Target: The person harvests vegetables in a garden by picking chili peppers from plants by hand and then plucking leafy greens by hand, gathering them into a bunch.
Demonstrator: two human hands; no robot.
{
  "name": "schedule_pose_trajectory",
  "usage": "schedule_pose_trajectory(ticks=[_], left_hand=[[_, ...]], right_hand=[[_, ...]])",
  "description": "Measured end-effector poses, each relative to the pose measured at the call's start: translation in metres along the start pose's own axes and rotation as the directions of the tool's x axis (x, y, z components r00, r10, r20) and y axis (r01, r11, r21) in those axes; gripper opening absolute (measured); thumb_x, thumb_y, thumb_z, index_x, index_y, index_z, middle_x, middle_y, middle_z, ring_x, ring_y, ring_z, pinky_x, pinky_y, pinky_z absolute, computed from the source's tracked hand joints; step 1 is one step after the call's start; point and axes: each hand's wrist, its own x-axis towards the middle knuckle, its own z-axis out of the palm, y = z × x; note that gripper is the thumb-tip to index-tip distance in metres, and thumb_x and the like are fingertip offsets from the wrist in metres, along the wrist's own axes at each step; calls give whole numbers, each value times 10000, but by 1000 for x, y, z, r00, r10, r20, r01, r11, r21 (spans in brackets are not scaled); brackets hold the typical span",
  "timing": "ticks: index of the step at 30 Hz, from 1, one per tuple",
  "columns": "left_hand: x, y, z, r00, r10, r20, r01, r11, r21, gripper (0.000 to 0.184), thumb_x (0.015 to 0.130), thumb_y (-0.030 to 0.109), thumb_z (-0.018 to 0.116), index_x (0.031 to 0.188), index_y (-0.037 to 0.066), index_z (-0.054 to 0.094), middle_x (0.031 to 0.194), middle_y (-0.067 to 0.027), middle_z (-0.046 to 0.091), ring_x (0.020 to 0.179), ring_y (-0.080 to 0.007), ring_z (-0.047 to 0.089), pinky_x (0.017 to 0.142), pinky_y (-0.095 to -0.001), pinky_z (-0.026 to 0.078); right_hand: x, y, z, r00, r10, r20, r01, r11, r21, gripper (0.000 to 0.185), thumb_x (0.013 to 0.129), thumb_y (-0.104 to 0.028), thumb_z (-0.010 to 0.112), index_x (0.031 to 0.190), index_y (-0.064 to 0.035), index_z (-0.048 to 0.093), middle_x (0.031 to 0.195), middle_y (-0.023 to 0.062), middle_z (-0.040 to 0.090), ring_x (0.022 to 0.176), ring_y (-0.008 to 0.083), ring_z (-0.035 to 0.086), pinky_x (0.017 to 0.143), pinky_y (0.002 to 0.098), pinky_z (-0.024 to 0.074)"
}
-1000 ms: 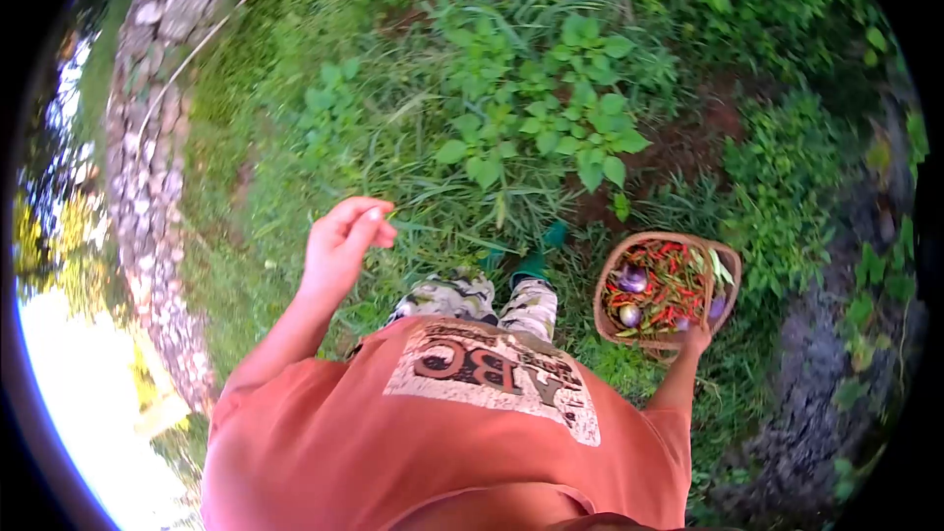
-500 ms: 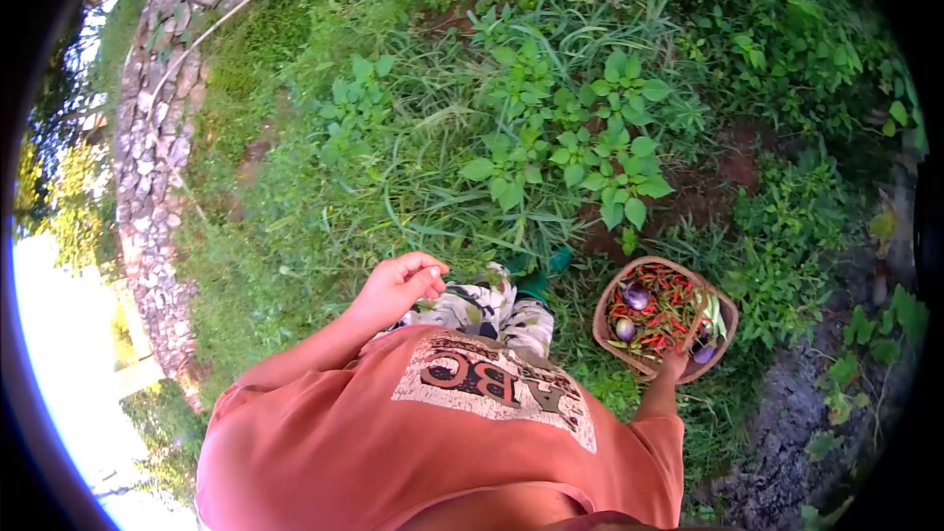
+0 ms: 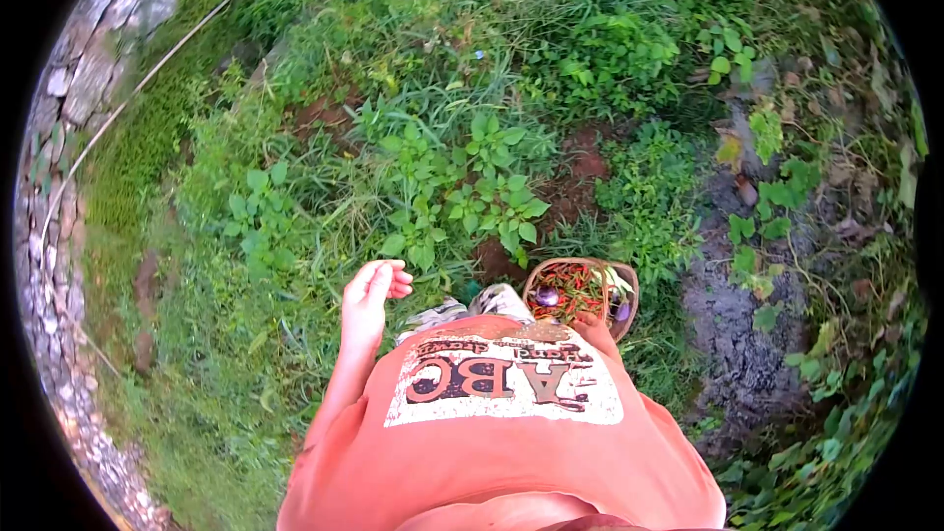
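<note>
My right hand (image 3: 594, 327) is closed at the near side of a woven basket (image 3: 634, 307), gripping its handle; the fingers are partly hidden. Inside lie many red and green chili peppers (image 3: 578, 282), a round purple eggplant (image 3: 547, 296) at the left and another purple eggplant (image 3: 621, 312) at the right. Pale green pods (image 3: 618, 281) rest along the basket's right side. On the left, my left hand (image 3: 374, 293) is raised in front of my body with its fingers loosely curled in. Nothing shows in it.
Leafy green plants (image 3: 497, 202) and tall grass grow ahead of my feet. Bare brown soil (image 3: 580, 172) shows among them. A dark grey, ash-like patch (image 3: 742, 334) lies right of the basket. At far left runs a stone wall (image 3: 93, 64), with a thin pole (image 3: 147, 79) beside it.
The view has shifted, so plants, basket and wall all sit further left. My left hand has turned more upright. My right hand still holds the basket, now closer to my body.
</note>
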Motion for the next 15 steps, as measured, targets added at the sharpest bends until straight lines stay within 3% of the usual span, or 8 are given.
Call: schedule_pose_trajectory(ticks=[1,2,4,5,9,13,15], left_hand=[[5,3,-1,1000,17,-9,-17,999,-35,250,919,191,441,991,-20,554,820,-90,610,688,-147,571,660,-269,470],[9,5,-5,1000,27,-3,-27,999,-39,250,919,191,441,991,-20,554,820,-90,610,688,-147,571,660,-269,470],[18,3,-11,999,12,-32,-15,998,-69,241,914,187,449,988,-16,555,816,-88,610,681,-146,571,651,-271,470],[22,3,-11,998,-10,-62,4,994,-108,233,910,186,454,982,-10,557,807,-85,609,675,-147,572,643,-271,469],[39,13,-1,990,-37,-137,2,969,-247,211,903,165,460,969,-8,561,799,-88,607,670,-141,574,629,-258,470],[67,20,24,982,-38,-185,-15,960,-279,212,896,174,473,967,-6,560,793,-87,606,659,-148,569,626,-265,464],[84,22,40,975,-34,-221,-28,962,-271,211,895,174,474,966,-6,559,792,-87,605,657,-149,568,626,-266,462]], right_hand=[[22,24,-7,998,10,57,-18,988,153,449,848,-121,541,1255,25,418,1061,128,589,910,193,576,783,281,451],[13,9,-7,997,-71,22,67,988,142,455,814,-120,534,1247,-15,445,808,17,578,672,101,524,583,233,431],[26,9,-19,981,-195,-16,195,979,58,436,812,-115,535,1225,2,461,842,40,595,682,108,546,569,237,435],[20,-7,-26,986,-166,-21,167,983,77,418,809,-109,535,1205,14,478,868,65,604,684,123,565,563,241,440],[26,-47,-53,983,-166,-75,161,984,-72,423,804,-128,544,1191,31,486,895,93,614,709,142,571,607,257,450],[100,-39,-87,986,-167,-14,167,985,-51,393,803,-147,554,1161,12,522,945,102,625,817,164,582,715,292,464],[111,-77,-99,985,-167,42,170,980,-106,387,802,-150,570,1154,4,528,959,110,625,840,178,589,734,297,465]])
